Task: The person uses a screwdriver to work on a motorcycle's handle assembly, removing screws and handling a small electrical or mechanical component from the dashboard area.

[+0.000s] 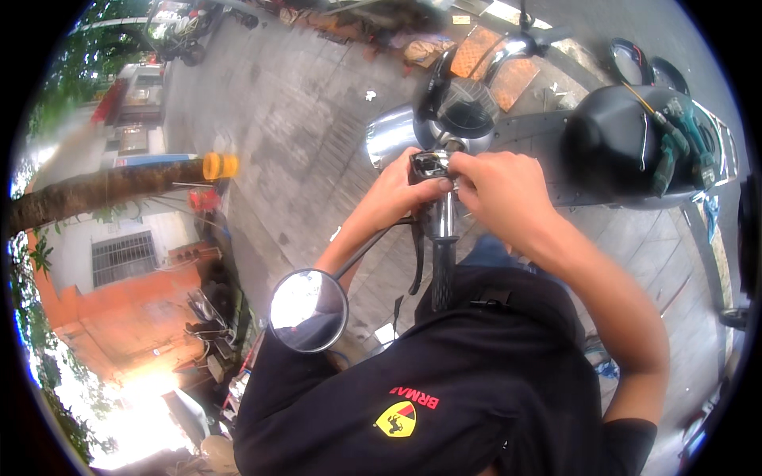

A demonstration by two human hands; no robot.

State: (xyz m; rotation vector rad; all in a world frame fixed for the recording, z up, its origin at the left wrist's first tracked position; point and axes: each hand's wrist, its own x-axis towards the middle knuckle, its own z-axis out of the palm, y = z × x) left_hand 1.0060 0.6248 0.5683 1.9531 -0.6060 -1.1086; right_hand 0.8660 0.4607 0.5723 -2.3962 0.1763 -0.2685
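My left hand [401,190] grips a small dark switch housing [430,164] on the chrome handlebar [446,218] of a scooter, thumb across its lower side. My right hand [496,190] has curled fingers pressed to the right side of that housing; anything between the fingertips is hidden. Below them extend a black rubber grip [442,278] and a brake lever [416,262]. A round mirror [309,309] sits at lower left on its stalk. Beyond my hands are the dark instrument pod [463,107] and chrome headlamp [382,139].
The black seat [587,143] at right carries green power tools [698,151], a long thin tool [639,98] and a wrench [644,143]. A tree trunk [103,190] with a yellow band lies at left. Orange panels [484,51] lie on the grey pavement [278,119].
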